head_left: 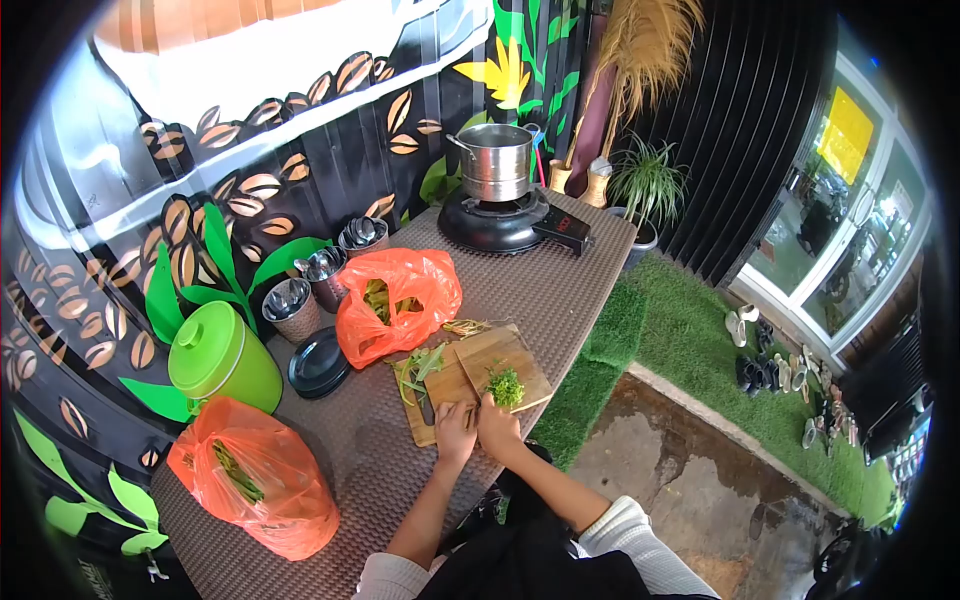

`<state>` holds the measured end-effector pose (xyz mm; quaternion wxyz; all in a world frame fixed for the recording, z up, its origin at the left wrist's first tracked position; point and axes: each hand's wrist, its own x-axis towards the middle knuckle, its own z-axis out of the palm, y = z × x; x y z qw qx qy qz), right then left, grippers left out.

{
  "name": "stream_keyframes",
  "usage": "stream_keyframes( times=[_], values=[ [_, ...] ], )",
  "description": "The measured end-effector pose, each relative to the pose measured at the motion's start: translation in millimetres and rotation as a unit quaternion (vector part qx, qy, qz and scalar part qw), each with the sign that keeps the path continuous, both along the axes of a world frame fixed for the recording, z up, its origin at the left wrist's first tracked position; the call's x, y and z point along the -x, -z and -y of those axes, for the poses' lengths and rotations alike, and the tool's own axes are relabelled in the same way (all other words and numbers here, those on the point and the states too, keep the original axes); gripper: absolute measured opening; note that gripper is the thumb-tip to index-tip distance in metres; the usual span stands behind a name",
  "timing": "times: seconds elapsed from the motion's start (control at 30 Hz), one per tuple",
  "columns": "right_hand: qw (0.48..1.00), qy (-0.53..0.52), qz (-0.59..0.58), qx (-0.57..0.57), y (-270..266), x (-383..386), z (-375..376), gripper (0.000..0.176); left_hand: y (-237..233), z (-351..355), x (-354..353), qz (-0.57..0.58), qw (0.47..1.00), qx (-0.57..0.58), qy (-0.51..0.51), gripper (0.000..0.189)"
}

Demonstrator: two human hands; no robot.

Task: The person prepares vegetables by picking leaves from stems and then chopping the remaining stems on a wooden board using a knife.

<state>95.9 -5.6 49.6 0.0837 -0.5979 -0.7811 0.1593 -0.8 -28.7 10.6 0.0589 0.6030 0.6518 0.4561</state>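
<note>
A wooden cutting board point(447, 385) lies near the table's right edge. Chopped greens point(505, 387) are heaped on its right part, and loose leafy stems point(418, 368) rest at its left. My left hand point(457, 422) is on the board's near edge, fingers closed, and what they hold is hidden. Right beside it, my right hand point(496, 420) is closed just below the chopped greens, around what looks like a knife's handle; a thin dark blade line runs up the board from it. Behind the board sits an open orange plastic bag point(425, 280) with greens inside.
Another orange bag point(290, 500) stands at the near left, by a green lidded bucket point(250, 365) and dark plates point(318, 362). Cups of cutlery point(292, 312) line the wall side. A steel pot point(497, 165) sits on a black stove point(480, 228) at the far end.
</note>
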Motion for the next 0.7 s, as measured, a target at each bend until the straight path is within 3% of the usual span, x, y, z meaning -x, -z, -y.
stream_keyframes(
  times=[0.17, 0.23, 0.33, 0.47, 0.57, 0.7],
  values=[
    [1.0, 0.006, -0.014, 0.006, 6.5, -19.8, 1.4, 0.018, -2.1, -7.7, 5.1, 0.066, 0.998, -0.001, 0.011, 0.012],
    [0.999, 0.022, -0.033, 0.028, 7.5, -23.8, -2.9, 0.02, 0.9, -15.5, 8.1, 0.156, 0.984, 0.082, 0.031, 0.015],
    [0.998, -0.002, -0.03, 0.059, 2.6, -26.9, -11.0, 0.023, 0.7, -32.3, 12.4, 0.169, 0.98, 0.081, 0.062, 0.015],
    [0.994, 0.012, -0.065, 0.085, -6.8, -22.5, -11.5, 0.026, -2.8, -32.5, 10.8, 0.17, 0.978, 0.118, 0.011, 0.014],
    [0.994, 0.035, -0.066, 0.083, 0.2, -13.4, -0.3, 0.028, 16.2, -30.0, 12.9, 0.104, 0.993, 0.045, 0.026, 0.013],
    [0.993, 0.041, -0.045, 0.102, 2.0, -6.5, 2.1, 0.031, 6.2, -21.5, 5.8, 0.062, 0.998, -0.012, -0.008, 0.012]
  ],
)
